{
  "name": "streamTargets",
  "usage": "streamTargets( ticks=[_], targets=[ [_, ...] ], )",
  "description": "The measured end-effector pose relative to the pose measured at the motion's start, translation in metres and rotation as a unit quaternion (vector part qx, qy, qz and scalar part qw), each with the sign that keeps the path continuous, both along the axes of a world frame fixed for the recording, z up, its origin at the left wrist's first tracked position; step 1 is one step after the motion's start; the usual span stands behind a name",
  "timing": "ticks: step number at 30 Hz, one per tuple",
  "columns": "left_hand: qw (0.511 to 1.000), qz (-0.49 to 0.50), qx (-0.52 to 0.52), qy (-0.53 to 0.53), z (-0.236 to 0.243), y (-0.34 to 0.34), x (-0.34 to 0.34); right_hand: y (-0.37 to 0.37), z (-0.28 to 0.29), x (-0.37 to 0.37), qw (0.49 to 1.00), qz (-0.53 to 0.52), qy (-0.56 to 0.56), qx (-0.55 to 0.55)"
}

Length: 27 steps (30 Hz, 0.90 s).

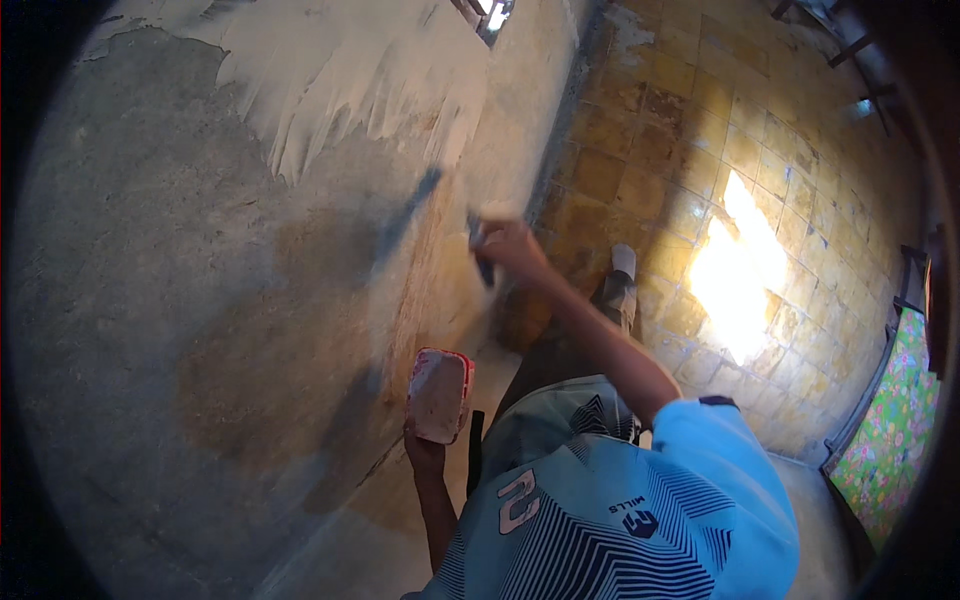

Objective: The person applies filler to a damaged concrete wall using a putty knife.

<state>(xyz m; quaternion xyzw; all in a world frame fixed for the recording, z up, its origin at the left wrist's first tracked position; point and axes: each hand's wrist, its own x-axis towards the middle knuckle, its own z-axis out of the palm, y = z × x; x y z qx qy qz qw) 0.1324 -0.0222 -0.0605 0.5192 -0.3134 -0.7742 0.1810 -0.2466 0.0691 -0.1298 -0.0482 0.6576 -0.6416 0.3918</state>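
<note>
My right hand (505,245) is closed on a dark, narrow tool (485,268), probably a blade or scraper, blurred, held close to the wall corner. The wall (150,200) is rough grey, with pale, streaky plaster (300,90) over its upper part and a reddish-brown vertical band beside my hand. My left hand (424,450), lower down, grips a red-rimmed rectangular container (438,390) holding greyish-beige paste.
Worn yellow tiles (640,120) stretch to the right, with a bright patch of sunlight. My leg and foot (620,262) rest beside the wall. At the far right are a green floral cloth (880,420) and dark frames (850,55). A small opening (490,15) shows at the top.
</note>
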Motion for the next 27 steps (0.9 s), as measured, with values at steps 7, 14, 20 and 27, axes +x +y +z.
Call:
streamTargets(
  ticks=[7, 14, 20, 27],
  targets=[
    [0.999, -0.029, -0.012, -0.001, 0.000, 0.005, -0.016, -0.018, -0.063, -0.101, 0.993, -0.100, 0.063, 0.000],
    [0.999, -0.025, -0.017, -0.016, 0.005, 0.004, -0.011, 0.010, -0.039, 0.081, 0.989, 0.109, -0.063, -0.081],
    [0.993, -0.100, -0.067, 0.005, -0.009, 0.005, -0.052, 0.103, 0.023, 0.054, 0.894, 0.151, -0.383, -0.179],
    [0.993, -0.090, -0.047, 0.056, -0.025, 0.009, -0.172, 0.128, 0.147, 0.025, 0.790, 0.389, 0.456, 0.130]
  ],
)
